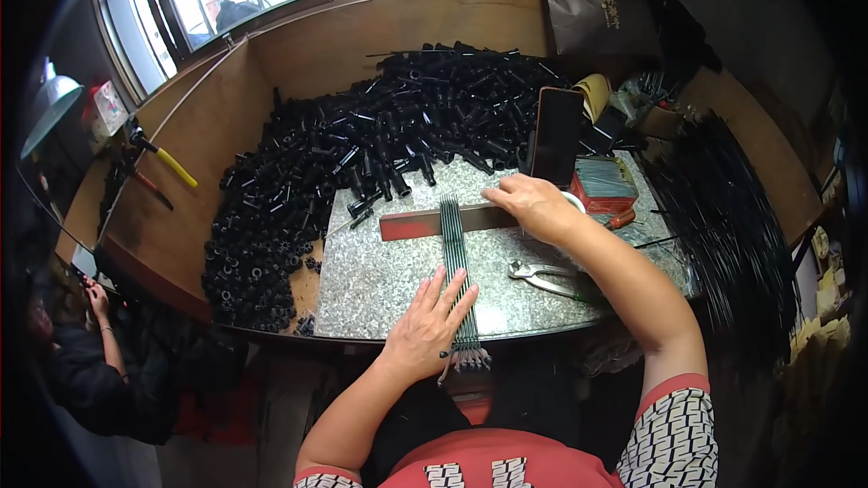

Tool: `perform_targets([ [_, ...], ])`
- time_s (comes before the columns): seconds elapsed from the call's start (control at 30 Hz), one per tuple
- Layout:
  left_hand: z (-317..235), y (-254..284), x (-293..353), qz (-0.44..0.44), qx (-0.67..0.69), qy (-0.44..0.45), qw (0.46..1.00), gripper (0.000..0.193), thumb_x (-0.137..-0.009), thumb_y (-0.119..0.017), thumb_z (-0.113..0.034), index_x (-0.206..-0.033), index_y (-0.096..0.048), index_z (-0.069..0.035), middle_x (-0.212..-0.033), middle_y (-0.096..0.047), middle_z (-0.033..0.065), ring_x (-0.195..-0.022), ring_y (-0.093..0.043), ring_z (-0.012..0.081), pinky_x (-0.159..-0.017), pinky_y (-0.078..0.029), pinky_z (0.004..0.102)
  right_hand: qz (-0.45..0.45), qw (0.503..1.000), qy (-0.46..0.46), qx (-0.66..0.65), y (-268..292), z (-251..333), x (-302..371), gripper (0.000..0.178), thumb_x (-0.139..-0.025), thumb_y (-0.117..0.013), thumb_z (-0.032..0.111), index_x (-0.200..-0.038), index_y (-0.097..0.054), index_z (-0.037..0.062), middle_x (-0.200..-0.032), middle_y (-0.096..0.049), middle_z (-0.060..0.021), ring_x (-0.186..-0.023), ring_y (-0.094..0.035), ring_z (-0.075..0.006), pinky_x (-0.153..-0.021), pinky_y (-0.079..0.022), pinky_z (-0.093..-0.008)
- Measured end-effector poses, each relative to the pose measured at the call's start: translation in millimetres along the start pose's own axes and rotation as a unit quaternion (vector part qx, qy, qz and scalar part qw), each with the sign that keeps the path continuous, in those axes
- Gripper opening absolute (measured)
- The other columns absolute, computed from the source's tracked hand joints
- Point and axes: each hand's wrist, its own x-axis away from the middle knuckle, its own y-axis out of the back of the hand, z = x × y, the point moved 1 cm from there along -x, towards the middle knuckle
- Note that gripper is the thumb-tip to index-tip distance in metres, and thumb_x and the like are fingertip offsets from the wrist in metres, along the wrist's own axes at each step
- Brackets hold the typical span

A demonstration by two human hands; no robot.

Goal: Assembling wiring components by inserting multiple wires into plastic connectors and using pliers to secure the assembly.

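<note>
My left hand (423,327) lies flat with fingers spread over the near part of a bundle of thin dark rods (454,239). The rods run side by side across a flat reddish-brown bar (409,225), and their knobbed near ends hang past the table edge. At the bar's right end, my right hand (540,208) has its fingers bent together, fingertips turned down; whatever they grip is hidden. A white round rim (574,201) shows just behind that hand. Metal pincers (547,276) lie on the speckled stone slab (362,285), below my right wrist.
Black plastic tubes (398,117) are heaped behind and left of the slab. A phone (556,136) stands upright near a red box of thin rods (604,183) and an orange-handled tool (622,219). Long black rods (732,226) pile up at right. Another person (99,352) is at far left.
</note>
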Motion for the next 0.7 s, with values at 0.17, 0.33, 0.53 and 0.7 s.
perform_targets([
  [0.17,-2,0,-2,-0.03,0.003,-0.004,1.0,0.084,-0.078,-0.059,-0.058,-0.137,-0.039,-0.003,-0.143,-0.033,0.0225,-0.133,-0.028,0.0454,-0.108,-0.026,0.0516,-0.005,1.0,0.0,-0.003,-18,0,-6,0.018,-0.084,-0.049,0.011,-0.097,-0.06,0.0072,-0.088,-0.058,-0.0115,-0.09,-0.059,-0.0285,-0.075,-0.05,-0.039],
  [0.33,0,1,-3,-0.03,-0.002,-0.003,1.0,0.096,-0.067,-0.064,-0.066,-0.135,-0.042,-0.002,-0.141,-0.035,0.0222,-0.134,-0.027,0.0441,-0.108,-0.027,0.0523,0.003,1.0,-0.01,-0.013,-22,-2,-9,0.017,-0.084,-0.05,0.012,-0.095,-0.061,0.0065,-0.087,-0.058,-0.0123,-0.09,-0.059,-0.0291,-0.076,-0.049,-0.0398],
  [0.53,-1,0,-4,-0.028,0.006,0.007,1.0,0.096,-0.065,-0.068,-0.063,-0.135,-0.041,-0.002,-0.141,-0.036,0.0224,-0.135,-0.026,0.043,-0.108,-0.027,0.0519,-0.002,1.0,-0.014,-0.017,-23,-4,-8,0.014,-0.083,-0.05,0.011,-0.089,-0.061,0.0058,-0.086,-0.059,-0.0131,-0.089,-0.06,-0.0298,-0.075,-0.05,-0.0405],
  [0.7,0,0,-3,-0.025,0.005,0.004,1.0,0.096,-0.066,-0.068,-0.063,-0.135,-0.041,-0.002,-0.141,-0.036,0.0222,-0.136,-0.025,0.0422,-0.109,-0.027,0.0513,-0.006,1.0,-0.016,-0.013,-23,-4,-8,0.013,-0.082,-0.05,0.012,-0.087,-0.062,0.0062,-0.086,-0.059,-0.0131,-0.089,-0.06,-0.0302,-0.074,-0.05,-0.0407],
])
